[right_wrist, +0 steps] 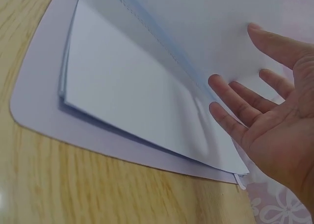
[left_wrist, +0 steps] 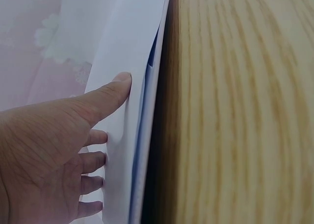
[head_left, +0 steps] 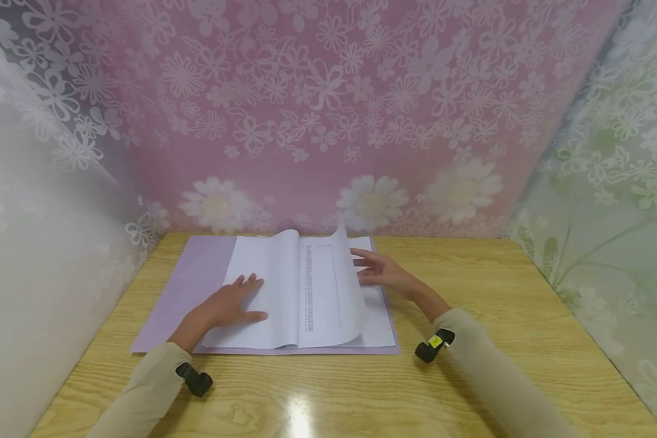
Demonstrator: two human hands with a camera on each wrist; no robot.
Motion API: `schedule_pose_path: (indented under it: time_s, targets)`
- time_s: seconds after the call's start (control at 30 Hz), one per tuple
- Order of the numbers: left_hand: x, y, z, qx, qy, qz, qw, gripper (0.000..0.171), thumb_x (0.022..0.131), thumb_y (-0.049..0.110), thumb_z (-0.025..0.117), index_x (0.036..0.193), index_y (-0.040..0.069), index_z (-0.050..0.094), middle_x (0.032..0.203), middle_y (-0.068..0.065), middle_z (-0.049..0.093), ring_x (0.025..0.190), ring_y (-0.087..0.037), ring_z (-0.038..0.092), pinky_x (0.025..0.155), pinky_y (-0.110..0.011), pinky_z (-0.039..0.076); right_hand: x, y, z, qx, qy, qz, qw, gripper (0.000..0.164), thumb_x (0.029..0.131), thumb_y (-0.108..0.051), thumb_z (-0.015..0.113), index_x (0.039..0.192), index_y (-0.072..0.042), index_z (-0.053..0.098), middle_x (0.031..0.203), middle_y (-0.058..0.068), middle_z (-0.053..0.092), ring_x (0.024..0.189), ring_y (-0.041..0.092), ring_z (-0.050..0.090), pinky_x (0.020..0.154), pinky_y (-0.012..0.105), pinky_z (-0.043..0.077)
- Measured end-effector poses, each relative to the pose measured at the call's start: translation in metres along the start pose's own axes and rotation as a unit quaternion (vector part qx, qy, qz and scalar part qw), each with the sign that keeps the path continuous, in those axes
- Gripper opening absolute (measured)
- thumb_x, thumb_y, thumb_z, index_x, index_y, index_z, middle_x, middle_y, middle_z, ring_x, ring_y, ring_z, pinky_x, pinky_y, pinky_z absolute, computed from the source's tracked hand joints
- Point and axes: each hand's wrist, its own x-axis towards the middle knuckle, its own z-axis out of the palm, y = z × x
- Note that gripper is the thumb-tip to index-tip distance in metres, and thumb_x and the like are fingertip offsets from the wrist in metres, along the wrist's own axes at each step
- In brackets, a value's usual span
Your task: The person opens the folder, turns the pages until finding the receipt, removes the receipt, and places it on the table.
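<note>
A light purple folder [head_left: 202, 261] lies spread on the table with a stack of white sheets in it. My left hand [head_left: 221, 307] rests on the left-hand pages [head_left: 254, 255], fingers spread and thumb extended; the left wrist view shows the thumb [left_wrist: 113, 94] near their lower edge. On the right, a printed sheet [head_left: 323, 292] with a column of small text is lifted and curls upward along its right side. My right hand [head_left: 385, 274] is at the raised side of that sheet, fingers extended behind it. Under it lie more white sheets [right_wrist: 122, 77], with the folder's right cover [right_wrist: 37, 91] beneath.
The wooden table [head_left: 317, 389] stretches in front of the folder and to its right. Flower-patterned curtains [head_left: 328, 121] stand behind and on both sides. Each sleeved wrist wears a small black device [head_left: 432, 347].
</note>
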Motion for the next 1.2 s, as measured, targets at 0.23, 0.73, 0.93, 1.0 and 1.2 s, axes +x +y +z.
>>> schedule_pose_path:
  time_s: [0.23, 0.73, 0.93, 1.0, 1.2]
  targets:
    - [-0.001, 0.003, -0.002, -0.005, -0.003, -0.003, 1.0000, 0.090, 0.094, 0.055, 0.067, 0.160, 0.006, 0.031, 0.168, -0.023, 0.021, 0.153, -0.051, 0.017, 0.118, -0.072, 0.022, 0.006, -0.003, 0.009, 0.007, -0.029, 0.013, 0.999, 0.087, 0.094, -0.012, 0.074, 0.164, -0.024, 0.024, 0.162, 0.024, 0.035, 0.131, 0.038, 0.058, 0.106, 0.042, 0.053]
    - [-0.001, 0.005, -0.001, -0.006, -0.004, -0.010, 0.9999, 0.090, 0.093, 0.056, 0.068, 0.160, 0.008, 0.032, 0.168, -0.022, 0.021, 0.153, -0.051, 0.018, 0.117, -0.071, 0.023, 0.021, -0.007, 0.023, -0.009, -0.054, -0.009, 0.998, 0.088, 0.095, -0.017, 0.074, 0.164, -0.034, 0.021, 0.167, 0.017, 0.028, 0.132, 0.036, 0.059, 0.105, 0.045, 0.053]
    - [-0.001, 0.004, -0.002, -0.011, -0.003, -0.008, 0.9999, 0.090, 0.093, 0.055, 0.068, 0.160, 0.007, 0.031, 0.168, -0.022, 0.020, 0.154, -0.051, 0.017, 0.118, -0.071, 0.022, 0.024, -0.011, 0.027, -0.013, -0.059, -0.026, 0.998, 0.087, 0.094, -0.015, 0.074, 0.163, -0.032, 0.024, 0.169, 0.012, 0.026, 0.137, 0.038, 0.054, 0.106, 0.048, 0.052]
    - [-0.001, 0.003, -0.001, -0.014, -0.003, -0.006, 0.9999, 0.090, 0.093, 0.055, 0.068, 0.160, 0.007, 0.031, 0.168, -0.022, 0.020, 0.154, -0.050, 0.016, 0.118, -0.071, 0.021, 0.025, -0.012, 0.028, -0.018, -0.060, -0.025, 0.998, 0.087, 0.094, -0.016, 0.075, 0.163, -0.031, 0.025, 0.169, 0.009, 0.026, 0.139, 0.037, 0.053, 0.108, 0.048, 0.050]
    - [-0.001, 0.002, 0.000, -0.010, -0.001, -0.001, 0.9999, 0.089, 0.094, 0.054, 0.068, 0.160, 0.006, 0.032, 0.168, -0.023, 0.021, 0.154, -0.051, 0.016, 0.118, -0.071, 0.021, 0.028, -0.014, 0.032, -0.041, -0.060, -0.019, 0.997, 0.086, 0.093, -0.018, 0.076, 0.163, -0.027, 0.027, 0.171, 0.000, 0.022, 0.145, 0.036, 0.045, 0.114, 0.051, 0.044]
